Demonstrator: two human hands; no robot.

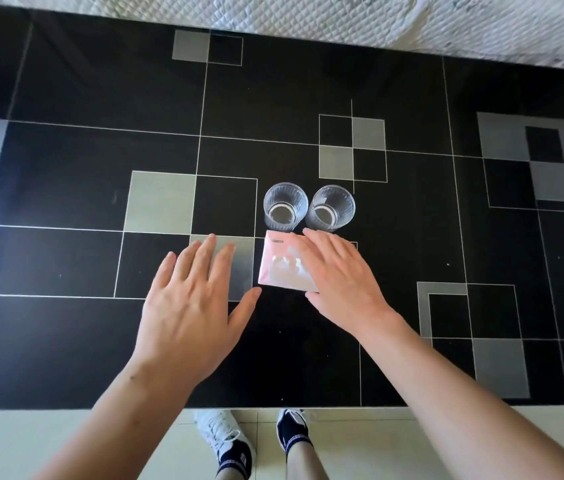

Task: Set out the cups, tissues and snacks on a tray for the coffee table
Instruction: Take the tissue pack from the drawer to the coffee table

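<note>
Head view: two empty glass cups, one (285,206) beside the other (331,208), stand just apart near the middle of the black bench (65,265). A pink tissue pack (282,268) lies just on their near side. The right hand (339,278) rests flat on the pack, fingers spread. The left hand (190,299) hovers spread beside it, holding nothing.

Bright daylight, glossy black table (65,265) with a glare streak along its left edge, slight overall softness, wide-angle bowing at frame edges.
</note>
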